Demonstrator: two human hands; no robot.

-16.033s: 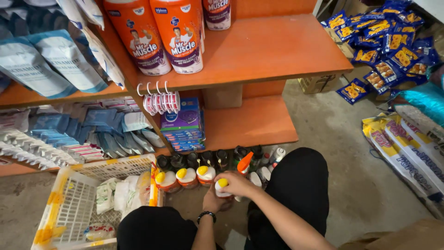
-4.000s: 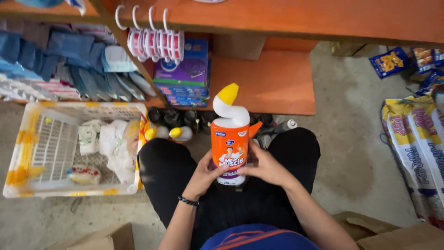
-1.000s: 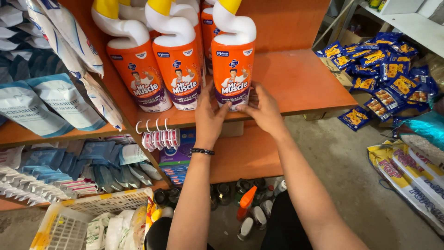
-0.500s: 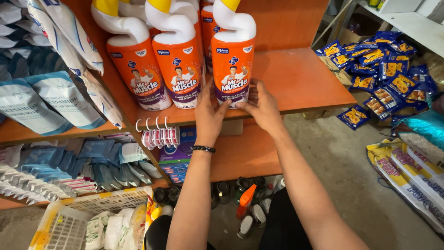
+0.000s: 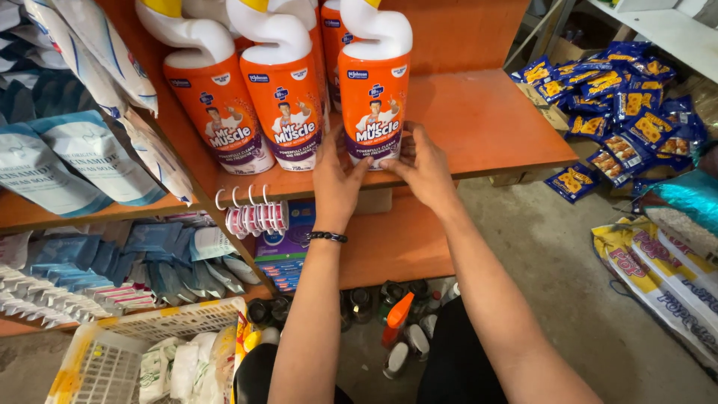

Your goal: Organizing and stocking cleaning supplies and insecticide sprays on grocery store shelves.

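A cleaner bottle (image 5: 376, 90) stood on the shelf (image 5: 486, 120) at upper centre, right of two other bottles (image 5: 250, 97). A basket (image 5: 112, 352) sat lower left, sachets (image 5: 613, 97) upper right.

Orange cleaner bottles (image 5: 374, 97) with white necks, yellow caps; orange wooden shelf (image 5: 486, 120); blue-and-yellow snack packets (image 5: 613, 97); pale blue-and-white pouches (image 5: 75, 157); black bracelet (image 5: 327, 236); yellow-and-white basket (image 5: 97, 359).

The top edge crops all 3 orange bottles' (image 5: 374, 90) caps (yellow); hands hide 1 base.
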